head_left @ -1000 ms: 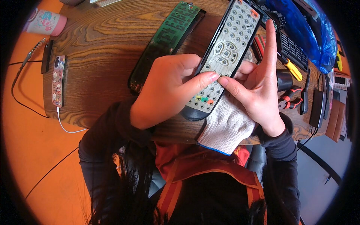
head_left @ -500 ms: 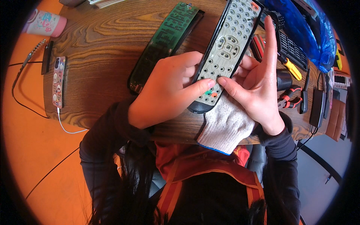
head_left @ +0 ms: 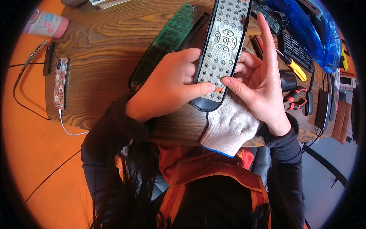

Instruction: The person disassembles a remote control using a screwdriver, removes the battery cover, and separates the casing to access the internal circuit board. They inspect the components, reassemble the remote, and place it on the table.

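Observation:
Between my hands is an opened remote control shell (head_left: pixel 207 104), black, with a grey rubber keypad (head_left: pixel 225 24) lying in it, its button backs facing up. My left hand (head_left: pixel 167 86) grips the shell's left side near the lower end, thumb pressing on the keypad. On the other side my right hand (head_left: pixel 263 86) holds the edge, thumb on the keypad and index finger stretched upward. Left of the shell, a green circuit board (head_left: pixel 166 42) rests on the table, leaning over a dark casing. A white knit glove (head_left: pixel 232 126) with a blue hem lies under the shell's lower end.
On the right are a yellow-handled screwdriver (head_left: pixel 297 70), red-and-black pliers (head_left: pixel 295 98), a black keypad-like part (head_left: pixel 296 49) and blue plastic wrapping (head_left: pixel 324 42). A phone (head_left: pixel 61 84) on a white cable and a pink cup (head_left: pixel 51 25) stand at the left of the wooden table (head_left: pixel 95 49).
The shell and keypad have shifted left and turned slightly more upright. Both hands keep their grip; my left thumb has slid a little down.

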